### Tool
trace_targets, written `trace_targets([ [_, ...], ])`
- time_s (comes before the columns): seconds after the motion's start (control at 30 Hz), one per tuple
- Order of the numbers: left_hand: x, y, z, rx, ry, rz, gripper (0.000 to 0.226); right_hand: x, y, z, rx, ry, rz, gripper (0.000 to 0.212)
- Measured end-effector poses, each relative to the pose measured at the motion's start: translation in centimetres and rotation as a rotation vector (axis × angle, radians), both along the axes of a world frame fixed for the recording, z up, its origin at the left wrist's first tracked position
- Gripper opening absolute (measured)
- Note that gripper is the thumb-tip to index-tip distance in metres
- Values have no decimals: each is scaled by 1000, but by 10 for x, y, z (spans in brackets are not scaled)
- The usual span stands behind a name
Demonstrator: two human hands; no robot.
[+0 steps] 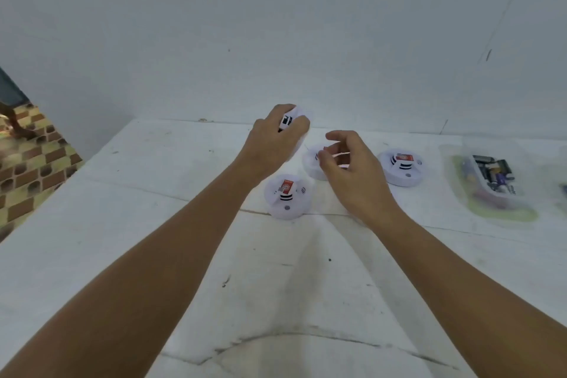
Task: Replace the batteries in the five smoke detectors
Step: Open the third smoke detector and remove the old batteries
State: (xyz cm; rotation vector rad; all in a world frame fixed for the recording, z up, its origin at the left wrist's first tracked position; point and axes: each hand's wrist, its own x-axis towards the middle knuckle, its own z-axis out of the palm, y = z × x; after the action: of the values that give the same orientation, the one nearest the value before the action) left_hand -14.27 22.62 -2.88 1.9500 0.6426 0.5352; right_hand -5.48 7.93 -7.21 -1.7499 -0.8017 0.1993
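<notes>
My left hand [274, 139] grips a white round smoke detector [291, 118] lifted above the far part of the white table [153, 224]. My right hand [346, 169] hovers beside it with fingers loosely curled and nothing in them. Behind my right hand lies a second detector [311, 159], partly hidden. A third detector [287, 196] with a red label sits nearer me, below my left hand. A fourth detector [400, 167] with a red label lies to the right.
A clear plastic bag [491, 184] holding batteries and small parts lies at the table's right. A white wall stands just behind the table. Brown tiled floor [27, 163] shows past the table's left edge.
</notes>
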Motion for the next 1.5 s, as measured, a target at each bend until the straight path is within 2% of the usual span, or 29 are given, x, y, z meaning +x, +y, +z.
trace_targets([
  [0.13,14,-64,6,-279,-50,-24,28,20,-49,6,49,36,94,34],
  [0.23,28,-107,1,-455,-67,-67,55,37,-91,9,74,44,144,35],
  [0.3,36,-132,-5,-563,-102,-100,64,48,-117,6,76,31,161,37],
  [0.43,47,-173,-17,-836,-160,-126,58,65,-162,2,102,-4,187,41],
  [0.5,53,-191,-17,-910,-169,-136,53,71,-179,1,127,-44,173,43],
  [0.77,82,-226,-35,-1024,-133,-161,63,82,-214,-13,77,-151,127,64],
  [1.0,99,-234,-37,-1090,-92,-220,57,90,-226,-12,0,-64,66,60],
  [1.13,104,-236,-38,-1114,-59,-218,52,92,-231,-13,-20,-99,74,56],
  [1.3,105,-235,-48,-1129,-18,-224,50,96,-235,-16,-74,-164,121,60],
  [1.5,113,-238,-49,-1122,-1,-230,47,89,-240,-22,-28,-171,25,64],
])
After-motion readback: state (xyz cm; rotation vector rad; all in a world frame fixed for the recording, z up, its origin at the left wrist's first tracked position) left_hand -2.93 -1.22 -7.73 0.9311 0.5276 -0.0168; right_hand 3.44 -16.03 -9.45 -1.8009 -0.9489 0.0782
